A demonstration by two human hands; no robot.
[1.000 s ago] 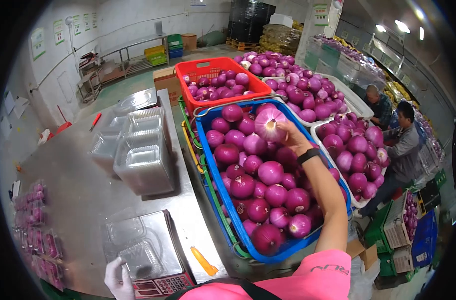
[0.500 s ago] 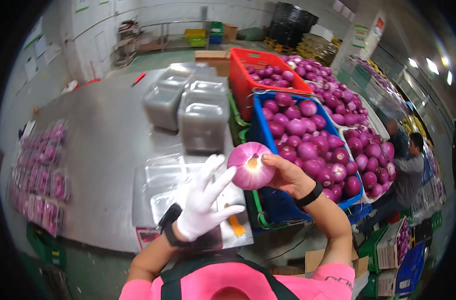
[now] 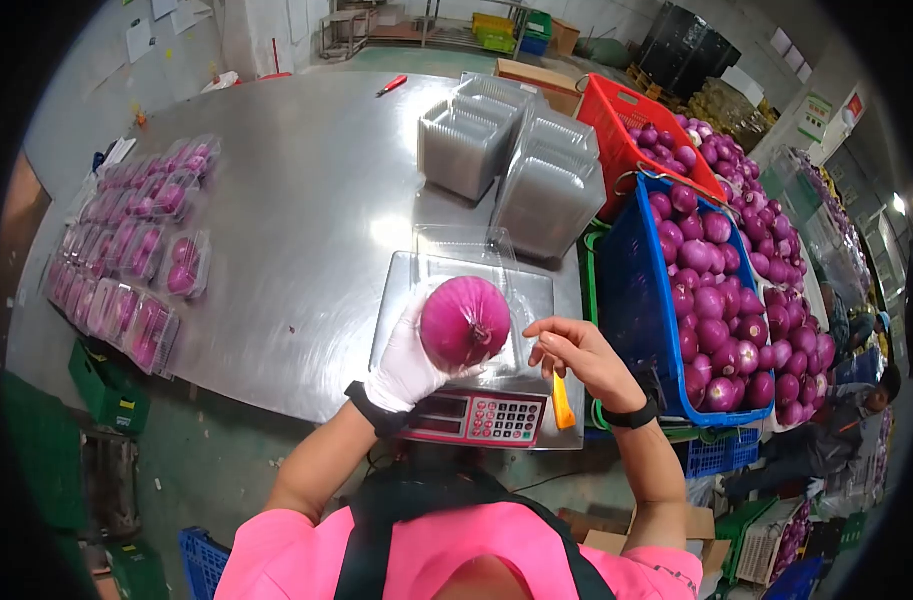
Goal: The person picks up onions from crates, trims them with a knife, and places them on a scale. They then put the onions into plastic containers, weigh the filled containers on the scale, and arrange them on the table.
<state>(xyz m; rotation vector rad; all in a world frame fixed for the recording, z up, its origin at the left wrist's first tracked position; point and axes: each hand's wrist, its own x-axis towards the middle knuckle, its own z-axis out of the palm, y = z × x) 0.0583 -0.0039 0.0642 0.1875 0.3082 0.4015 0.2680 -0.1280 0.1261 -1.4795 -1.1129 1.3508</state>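
A large red onion [image 3: 465,320] rests in my left hand [image 3: 407,365], which wears a white glove and is closed around its left side and underside. The onion is above the plate of a digital scale [image 3: 502,418] with a red-edged keypad. Behind it, a clear plastic container [image 3: 462,250] lies on the scale plate, partly hidden by the onion. My right hand [image 3: 589,362], bare, is to the right of the onion and apart from it, its fingers loosely bent and holding nothing. Just below that hand lies a tool with a yellow-orange handle [image 3: 564,403].
Stacks of clear containers [image 3: 547,185] stand on the metal table [image 3: 277,250]. Packed onions [image 3: 142,245] line its left side. A blue crate [image 3: 632,300] and a red crate [image 3: 612,110] of onions stand at the right. Beyond them, a person [image 3: 837,435] is at far right.
The onion has passed from my right hand to my gloved left hand and moved lower left in front of me. My right hand has let go. The view has turned to the left.
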